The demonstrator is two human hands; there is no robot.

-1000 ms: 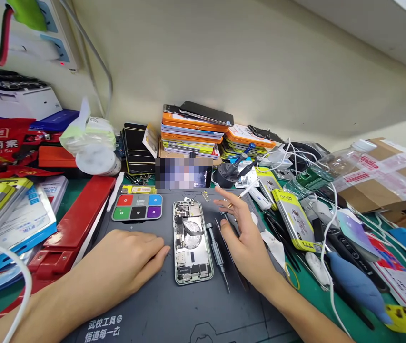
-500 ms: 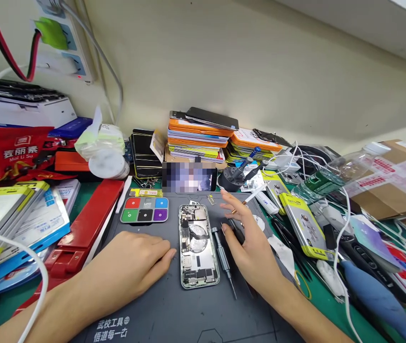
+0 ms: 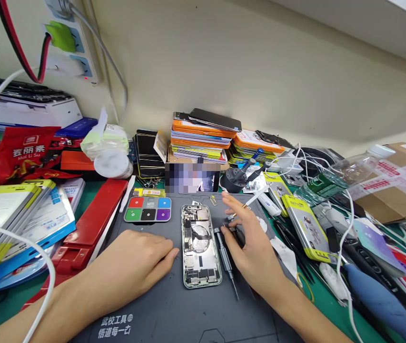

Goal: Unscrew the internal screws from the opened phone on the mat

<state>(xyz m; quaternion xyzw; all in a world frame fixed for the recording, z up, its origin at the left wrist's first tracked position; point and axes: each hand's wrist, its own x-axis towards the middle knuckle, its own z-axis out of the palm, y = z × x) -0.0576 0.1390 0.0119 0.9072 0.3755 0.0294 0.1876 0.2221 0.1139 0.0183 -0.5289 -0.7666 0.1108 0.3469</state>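
Lying where, the opened silver-framed smartphone (image 3: 201, 245)? one asks.

In the middle of the dark grey work mat (image 3: 174, 305), the other answers. It is flat, with its boards and round coil bared upward, between the person's two hands.

And the hands?

The left hand (image 3: 142, 255) rests palm down on the mat, fingers slack and holding nothing, with the fingertips just beside the phone's left edge. The right hand (image 3: 251, 252) lies on the other side with its fingers spread. Its thumb is at the cap of a slim grey metal screwdriver (image 3: 226, 257), which lies along the phone's right edge. Something small and dark sits under that palm, and whether the hand grips it cannot be told.

How would the phone handle?

It is probably light and stiff in the frame but fragile inside, with exposed connectors and thin flex cables. It looks best taken by the long metal edges, thumb on one side and fingers on the other, never pressing on the boards. The smooth rim may be slippery.

Anything close by?

A six-colour parts tray (image 3: 148, 209) sits near the mat's far left corner, apart from the phone. Stacked orange and yellow boxes (image 3: 203, 138) stand against the wall.
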